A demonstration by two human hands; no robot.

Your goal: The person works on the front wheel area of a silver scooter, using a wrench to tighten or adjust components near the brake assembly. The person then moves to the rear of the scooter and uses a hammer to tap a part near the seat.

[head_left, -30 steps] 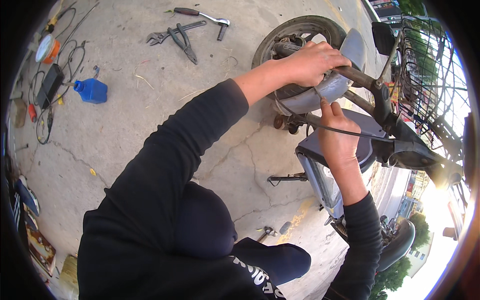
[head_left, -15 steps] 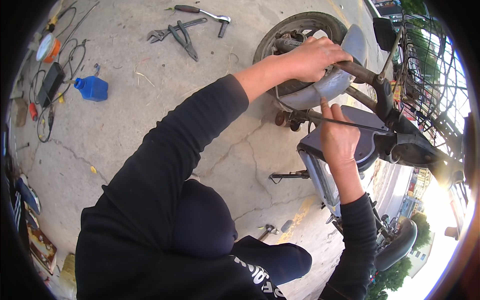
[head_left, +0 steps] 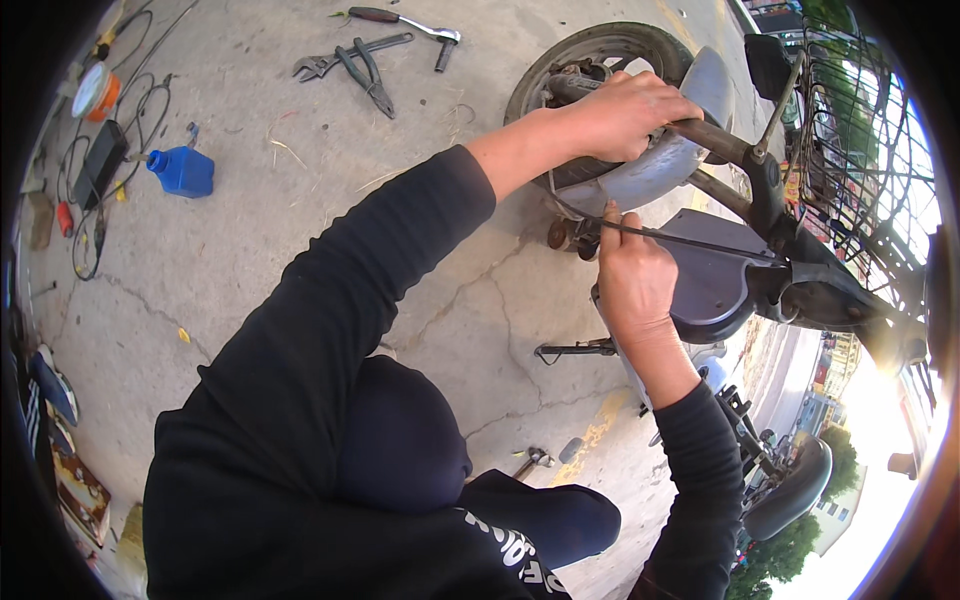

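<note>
My left hand (head_left: 630,115) is wrapped over the end of a dark fork tube (head_left: 718,140), beside the front wheel (head_left: 600,50) of a two-wheeler. A grey front mudguard (head_left: 640,180) curves under that hand. Below it, my right hand (head_left: 638,280) has its fingers bent around a thin black cable (head_left: 700,244), close to the mudguard's lower edge. The index fingertip points up near that edge; whether it touches is unclear. The cable runs right toward the frame. My left palm and part of the wheel are hidden.
Pliers (head_left: 365,78), an adjustable wrench (head_left: 318,66) and a ratchet (head_left: 405,22) lie on the concrete. Further left are a blue bottle (head_left: 185,172), an orange-white tub (head_left: 96,92) and cords. A hammer (head_left: 535,460) lies near my knee; a wire basket (head_left: 860,110) is at right.
My right hand has moved left and slightly down along the cable, away from the mudguard's middle. My left hand stays on the fork tube.
</note>
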